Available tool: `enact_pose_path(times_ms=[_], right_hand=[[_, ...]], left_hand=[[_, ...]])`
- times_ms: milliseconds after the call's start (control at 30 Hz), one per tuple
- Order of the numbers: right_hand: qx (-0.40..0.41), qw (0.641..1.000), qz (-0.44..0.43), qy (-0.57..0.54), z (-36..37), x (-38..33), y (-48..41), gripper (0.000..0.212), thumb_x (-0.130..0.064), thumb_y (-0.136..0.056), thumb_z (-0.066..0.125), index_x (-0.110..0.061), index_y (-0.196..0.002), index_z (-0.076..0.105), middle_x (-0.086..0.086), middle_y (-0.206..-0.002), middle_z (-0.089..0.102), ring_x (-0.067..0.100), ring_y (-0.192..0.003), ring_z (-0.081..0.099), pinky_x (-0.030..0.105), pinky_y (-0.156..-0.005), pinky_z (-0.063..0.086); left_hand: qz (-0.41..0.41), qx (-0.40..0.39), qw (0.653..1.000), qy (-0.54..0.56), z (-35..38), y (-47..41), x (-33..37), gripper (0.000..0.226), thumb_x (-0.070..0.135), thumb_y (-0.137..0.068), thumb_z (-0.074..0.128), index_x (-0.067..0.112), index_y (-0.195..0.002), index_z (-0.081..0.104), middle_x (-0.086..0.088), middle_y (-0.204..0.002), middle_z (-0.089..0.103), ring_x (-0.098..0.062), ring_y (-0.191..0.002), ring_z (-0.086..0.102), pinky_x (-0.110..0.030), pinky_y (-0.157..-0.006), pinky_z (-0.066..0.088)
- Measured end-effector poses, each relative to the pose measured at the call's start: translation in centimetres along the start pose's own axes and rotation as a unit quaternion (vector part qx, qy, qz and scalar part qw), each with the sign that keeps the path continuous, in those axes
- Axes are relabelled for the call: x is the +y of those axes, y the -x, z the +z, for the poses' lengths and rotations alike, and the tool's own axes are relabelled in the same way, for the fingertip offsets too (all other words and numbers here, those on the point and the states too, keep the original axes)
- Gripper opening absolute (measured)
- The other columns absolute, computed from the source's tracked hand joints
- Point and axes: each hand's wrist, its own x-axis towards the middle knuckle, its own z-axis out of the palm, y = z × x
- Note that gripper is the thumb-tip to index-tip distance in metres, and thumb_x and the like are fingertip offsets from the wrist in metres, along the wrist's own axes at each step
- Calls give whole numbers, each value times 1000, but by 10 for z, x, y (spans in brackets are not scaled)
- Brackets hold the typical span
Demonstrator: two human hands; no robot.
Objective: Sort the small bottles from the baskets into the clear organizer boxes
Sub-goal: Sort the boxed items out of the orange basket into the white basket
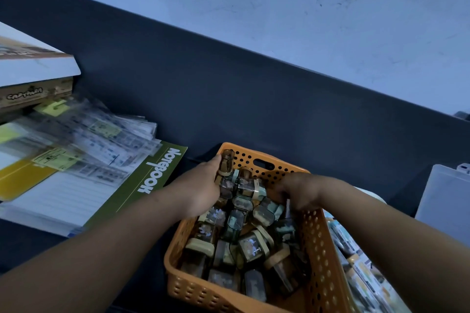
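Note:
An orange perforated basket point(318, 256) sits on the dark surface, filled with several small clear bottles point(250, 244) with pale caps. My left hand point(201, 190) reaches in over the basket's left rim and grips a bunch of bottles point(226, 168), one sticking up between thumb and fingers. My right hand point(297, 193) is inside the basket at its far right corner, fingers curled down among the bottles; what it holds is hidden. A clear organizer box point(447, 201) stands at the right edge.
A green notebook point(152, 183) lies left of the basket, with stacked packets of stationery point(84, 134) and boxes point(33, 79) behind it. More packaged items point(361, 269) lie right of the basket. A dark panel and pale wall rise behind.

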Motion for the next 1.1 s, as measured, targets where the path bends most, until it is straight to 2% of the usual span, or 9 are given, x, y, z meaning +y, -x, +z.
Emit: enact_pose_path(times_ms=[167,300,400,467,567,667,833,933,1100], right_hand=[[185,964,-5,-192,1,16,30,20,-14,-80,74,-30,-81,62,-11,-80,61,8,-76,57,25,-69,46],[277,871,-10,-406,13,39,65,17,0,-79,74,-15,-80,66,1,-70,63,12,-67,55,31,-67,43],[321,828,34,-458,26,59,86,16,0,-78,75,-13,-79,65,13,-72,64,22,-70,57,39,-71,46],[324,841,94,-422,35,71,97,14,-8,-80,76,-17,-81,65,15,-77,66,22,-70,59,37,-68,47],[340,880,169,-286,39,71,109,16,-21,-82,75,-26,-91,63,-3,-92,67,14,-82,62,31,-70,51],[326,893,93,-295,27,45,109,25,-23,-81,76,-33,-102,64,-13,-105,64,8,-99,61,31,-85,51],[129,988,3,-89,11,-3,79,55,-34,-78,77,-30,-129,57,-7,-126,60,16,-116,54,36,-99,45],[1,1000,-3,-14,14,-19,59,57,-31,-82,73,-32,-134,51,-5,-124,60,19,-115,53,39,-99,45],[57,993,5,-98,15,-13,49,39,-23,-84,71,-30,-121,59,-7,-110,62,18,-104,57,36,-92,48]], left_hand=[[-5,8,1000,-9,1,0,0,76,3,-94,38,34,-152,0,3,-159,16,-29,-130,43,-37,-102,39],[-2,10,1000,-10,4,-4,-1,77,0,-94,36,34,-152,0,3,-159,16,-26,-136,38,-37,-104,37],[1,13,1000,-20,5,-8,-4,74,2,-95,35,32,-153,0,2,-160,13,-19,-144,22,-36,-115,27],[-5,12,1000,-23,5,-11,-7,73,3,-95,34,31,-153,0,2,-160,12,-19,-145,18,-37,-117,22],[-8,7,1000,-27,6,-13,-9,74,5,-94,36,32,-153,0,2,-160,17,-19,-144,23,-40,-116,26],[-13,8,999,-33,4,-13,-9,75,4,-93,36,34,-152,0,3,-159,18,-20,-140,31,-41,-113,33],[-18,12,999,-35,3,-10,-5,76,3,-93,35,37,-152,2,3,-158,24,-20,-136,37,-40,-109,37],[-15,11,999,-39,3,-9,-3,74,4,-94,37,36,-152,3,2,-157,26,-20,-135,39,-39,-109,37],[-13,10,999,-37,3,-8,-3,73,4,-95,36,34,-152,2,2,-158,22,-20,-139,33,-36,-112,32]])
